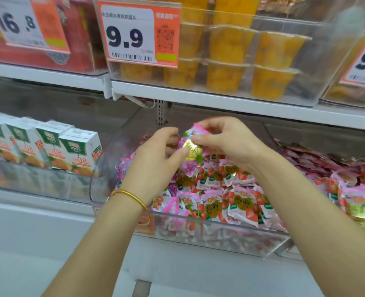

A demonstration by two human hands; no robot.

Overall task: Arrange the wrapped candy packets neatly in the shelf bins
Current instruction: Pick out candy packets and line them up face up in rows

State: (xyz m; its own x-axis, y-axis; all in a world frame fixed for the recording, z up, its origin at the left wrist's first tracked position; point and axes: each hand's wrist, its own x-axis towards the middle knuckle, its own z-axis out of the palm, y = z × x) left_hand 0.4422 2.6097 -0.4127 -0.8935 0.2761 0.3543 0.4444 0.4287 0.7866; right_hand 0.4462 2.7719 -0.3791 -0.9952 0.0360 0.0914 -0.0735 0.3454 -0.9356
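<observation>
Pink and gold wrapping shows between my two grips: one candy packet [192, 152] is held just above the pile, upright and a little tilted. My right grip [226, 142] pinches its upper edge between the thumb and the fingertips. My left grip [156, 162] holds its lower left side, with the thumb on the front and the fingers curled behind. A gold bangle [134, 202] sits on my left wrist. Under both hands the clear bin [220, 227] is full of loose packets [237, 202] with strawberry print, lying in all directions. Just to the right of this bin lie darker pink packets [319, 161]. To the left stand juice cartons [78, 151]. On the shelf [198, 97] above, cups of orange fruit [231, 76] stand behind a price tag [138, 35] that reads 9.9.
</observation>
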